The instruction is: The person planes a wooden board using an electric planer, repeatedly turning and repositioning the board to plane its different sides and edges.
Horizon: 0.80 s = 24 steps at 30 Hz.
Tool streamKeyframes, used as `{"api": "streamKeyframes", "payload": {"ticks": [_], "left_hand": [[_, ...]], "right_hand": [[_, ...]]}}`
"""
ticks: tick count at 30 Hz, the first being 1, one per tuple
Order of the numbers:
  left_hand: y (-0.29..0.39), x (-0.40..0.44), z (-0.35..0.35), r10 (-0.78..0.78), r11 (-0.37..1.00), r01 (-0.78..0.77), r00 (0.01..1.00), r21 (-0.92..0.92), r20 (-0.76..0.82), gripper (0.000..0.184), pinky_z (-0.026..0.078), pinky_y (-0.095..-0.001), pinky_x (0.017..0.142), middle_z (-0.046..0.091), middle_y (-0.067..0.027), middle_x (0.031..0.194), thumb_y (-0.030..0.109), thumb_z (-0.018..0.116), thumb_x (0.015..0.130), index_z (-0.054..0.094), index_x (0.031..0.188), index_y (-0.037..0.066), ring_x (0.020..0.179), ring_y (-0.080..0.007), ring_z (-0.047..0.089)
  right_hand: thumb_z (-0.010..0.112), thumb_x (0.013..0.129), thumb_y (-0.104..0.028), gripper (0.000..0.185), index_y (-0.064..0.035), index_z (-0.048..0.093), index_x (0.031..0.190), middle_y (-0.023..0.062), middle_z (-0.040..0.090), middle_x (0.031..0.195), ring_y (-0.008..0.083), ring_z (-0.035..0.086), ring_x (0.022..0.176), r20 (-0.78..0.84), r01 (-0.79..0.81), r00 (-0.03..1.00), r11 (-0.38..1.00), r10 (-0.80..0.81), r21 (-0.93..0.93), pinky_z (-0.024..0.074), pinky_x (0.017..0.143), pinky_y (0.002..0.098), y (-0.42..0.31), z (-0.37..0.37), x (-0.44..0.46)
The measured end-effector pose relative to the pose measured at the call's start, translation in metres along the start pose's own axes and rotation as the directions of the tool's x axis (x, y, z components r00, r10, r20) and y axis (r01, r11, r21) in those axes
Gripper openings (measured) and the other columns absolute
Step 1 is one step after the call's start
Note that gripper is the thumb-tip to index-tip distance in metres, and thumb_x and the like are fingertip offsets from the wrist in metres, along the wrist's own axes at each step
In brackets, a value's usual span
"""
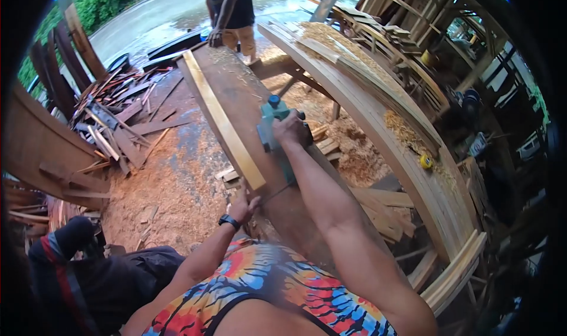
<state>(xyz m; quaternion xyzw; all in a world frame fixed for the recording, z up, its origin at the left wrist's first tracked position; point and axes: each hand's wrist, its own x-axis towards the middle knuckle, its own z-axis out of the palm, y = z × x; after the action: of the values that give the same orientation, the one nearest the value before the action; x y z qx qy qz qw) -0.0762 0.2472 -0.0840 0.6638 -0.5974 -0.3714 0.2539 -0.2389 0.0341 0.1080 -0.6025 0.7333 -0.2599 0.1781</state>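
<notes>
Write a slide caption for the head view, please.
Right hand gripping a teal power tool, left hand at the near end of a pale board.

Right arm (328, 197) reaching forward, nearly straight; right hand (290, 128) curled in firm grip. Left arm (198, 256) lower, nearer torso (266, 271); left hand (240, 207) with index finger (243, 188) extended, thumb (254, 204) spread.

One power planer (267, 127), one pale strip (224, 120), one wristwatch (229, 221)

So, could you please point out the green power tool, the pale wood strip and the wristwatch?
Green power tool (268, 131), head view: green body.
Pale wood strip (222, 120), head view: upper face, midway.
Wristwatch (227, 219), head view: dark case.
</notes>
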Motion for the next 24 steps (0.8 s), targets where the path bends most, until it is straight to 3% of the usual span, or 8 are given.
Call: {"api": "streamKeyframes", "payload": {"ticks": [3,6,7,10,14,15,18,24], "left_hand": [[0.000,0.001,-0.001,0.000,1.000,0.000,1.000,0.028,-0.004,0.099,0.051,-0.0530,0.093,0.060,-0.0333,0.130,0.052,0.058,0.096,-0.009,0.161,0.017,0.113,-0.0488,0.062],[0.005,0.000,-0.003,-0.010,0.996,0.011,1.000,0.089,-0.016,0.099,0.050,-0.0529,0.094,0.058,-0.0324,0.133,0.051,0.058,0.096,-0.008,0.161,0.017,0.115,-0.0481,0.062],[0.005,-0.001,-0.001,0.125,0.974,-0.103,0.987,0.200,-0.099,0.099,0.053,-0.0507,0.079,0.070,-0.0303,0.093,0.034,0.062,0.098,-0.012,0.160,0.012,0.086,-0.0458,0.069],[0.004,-0.002,0.000,0.069,0.995,-0.064,0.995,0.071,-0.070,0.099,0.053,-0.0496,0.082,0.071,-0.0288,0.097,0.035,0.062,0.098,-0.011,0.160,0.012,0.091,-0.0444,0.070],[0.009,-0.003,-0.002,0.014,0.997,-0.010,0.998,0.073,-0.057,0.098,0.052,-0.0480,0.091,0.064,-0.0325,0.122,0.038,0.063,0.097,-0.007,0.161,0.015,0.104,-0.0464,0.067],[0.022,-0.007,-0.011,-0.036,0.998,0.036,0.999,0.046,-0.021,0.098,0.050,-0.0480,0.098,0.053,-0.0333,0.139,0.039,0.064,0.096,-0.004,0.162,0.016,0.110,-0.0470,0.065],[0.008,-0.004,-0.003,0.146,0.989,-0.140,0.982,0.053,-0.118,0.099,0.048,-0.0516,0.099,0.060,-0.0359,0.127,0.050,0.059,0.096,-0.009,0.161,0.019,0.113,-0.0508,0.061],[0.019,-0.006,-0.015,-0.029,1.000,0.029,0.999,-0.011,0.016,0.097,0.050,-0.0495,0.096,0.063,-0.0351,0.121,0.050,0.060,0.096,-0.004,0.162,0.022,0.108,-0.0483,0.064]], "right_hand": [[0.062,0.083,-0.039,0.048,-0.0022,0.059,0.113,0.0295,0.068,0.112,0.0426,0.068,0.106,0.019,-0.033,0.999,0.999,0.032,0.026,0.0539,0.094,0.0502,-0.001,-0.003,-0.002],[0.063,0.085,-0.032,0.044,0.0002,0.055,0.115,0.0288,0.069,0.110,0.0432,0.070,0.103,0.011,0.003,1.000,1.000,-0.003,0.014,0.0559,0.092,0.0489,-0.003,-0.005,-0.003],[0.063,0.084,-0.032,0.044,0.0002,0.055,0.114,0.0288,0.069,0.110,0.0431,0.069,0.103,0.007,0.010,1.000,1.000,-0.010,0.010,0.0557,0.092,0.0490,-0.003,-0.005,-0.003],[0.062,0.084,-0.032,0.044,0.0000,0.056,0.113,0.0289,0.069,0.110,0.0435,0.069,0.103,-0.002,0.025,1.000,1.000,-0.025,-0.012,0.0555,0.092,0.0499,-0.005,-0.007,-0.005],[0.062,0.082,-0.034,0.046,-0.0011,0.056,0.113,0.0295,0.069,0.109,0.0449,0.069,0.103,-0.017,-0.001,1.000,1.000,0.001,-0.009,0.0544,0.092,0.0522,-0.004,-0.002,-0.002],[0.062,0.081,-0.035,0.047,-0.0015,0.057,0.113,0.0295,0.069,0.109,0.0449,0.069,0.103,-0.032,0.009,0.999,1.000,-0.009,-0.009,0.0542,0.092,0.0527,-0.001,0.004,0.002],[0.063,0.081,-0.036,0.047,-0.0014,0.057,0.112,0.0294,0.069,0.109,0.0448,0.069,0.104,-0.009,0.007,1.000,1.000,-0.008,-0.004,0.0542,0.092,0.0531,-0.002,0.000,0.000],[0.063,0.080,-0.036,0.048,-0.0011,0.058,0.113,0.0295,0.069,0.108,0.0453,0.069,0.103,-0.007,0.005,1.000,1.000,-0.005,-0.027,0.0544,0.092,0.0526,-0.004,-0.004,-0.003]]}}
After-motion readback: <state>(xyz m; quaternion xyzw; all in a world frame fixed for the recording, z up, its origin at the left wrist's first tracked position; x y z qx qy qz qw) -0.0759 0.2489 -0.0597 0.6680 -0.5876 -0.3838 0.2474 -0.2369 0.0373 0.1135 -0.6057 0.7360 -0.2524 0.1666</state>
